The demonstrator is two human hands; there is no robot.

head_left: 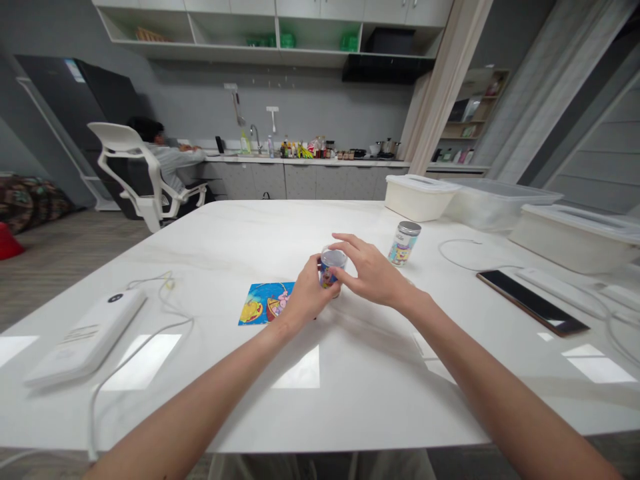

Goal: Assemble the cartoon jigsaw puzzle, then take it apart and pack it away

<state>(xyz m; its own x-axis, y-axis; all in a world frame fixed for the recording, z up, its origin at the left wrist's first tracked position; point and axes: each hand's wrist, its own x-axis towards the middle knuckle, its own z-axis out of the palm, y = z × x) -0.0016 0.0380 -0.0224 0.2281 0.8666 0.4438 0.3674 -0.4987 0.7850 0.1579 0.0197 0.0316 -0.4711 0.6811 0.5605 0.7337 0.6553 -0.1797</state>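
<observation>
A small cylindrical can (333, 258) with a cartoon label and a pale, clear-looking top stands on the table between my hands. Its lower side is wrapped by my left hand (311, 292), which is closed around it. My right hand (373, 270) reaches over from the right, thumb and fingers curved about the can's upper rim. Partly under my left hand lies a blue cartoon picture sheet (265, 303). A second cartoon-printed can (405, 244) with a silver lid stands upright, beyond my right hand.
A white power bank (87, 340) with a cable is at the left. On the right lie a dark phone (530, 300), a white power strip (563, 293) and cables. Lidded plastic boxes (423, 197) line the far right. A person (173, 160) sits beyond, near a white chair (135, 173).
</observation>
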